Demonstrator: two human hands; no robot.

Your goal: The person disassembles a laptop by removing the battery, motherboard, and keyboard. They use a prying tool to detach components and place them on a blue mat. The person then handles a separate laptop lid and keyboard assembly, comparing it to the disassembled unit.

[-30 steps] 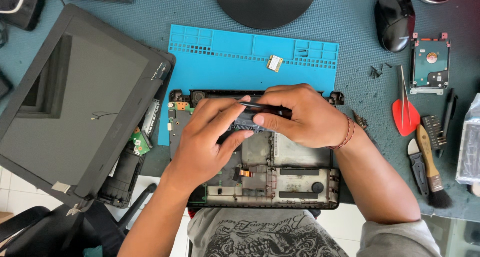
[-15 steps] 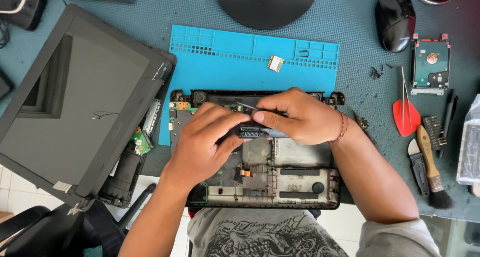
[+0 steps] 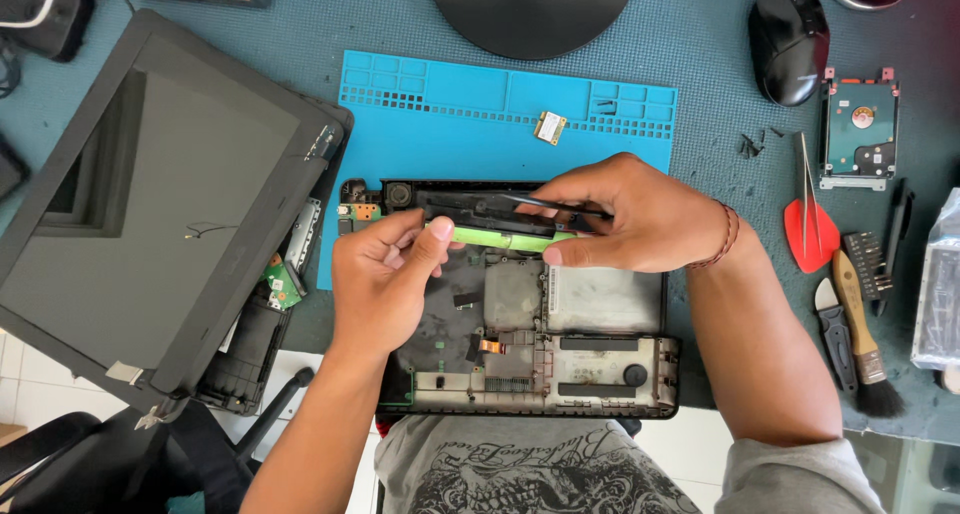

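Green board [image 3: 500, 239] sits at the rear edge of the open laptop base [image 3: 600, 374], pinched by both hands. Left hand [image 3: 385, 284] closes thumb and fingers on its left end; right hand [image 3: 625, 214] grips the right end. Teardown well along: screen [image 3: 150, 204] detached, drive [image 3: 858, 129] out; inner parts remain.

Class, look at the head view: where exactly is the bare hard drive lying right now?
The hard drive lies at the upper right of the desk, just right of the black mouse and above the red pry tool.
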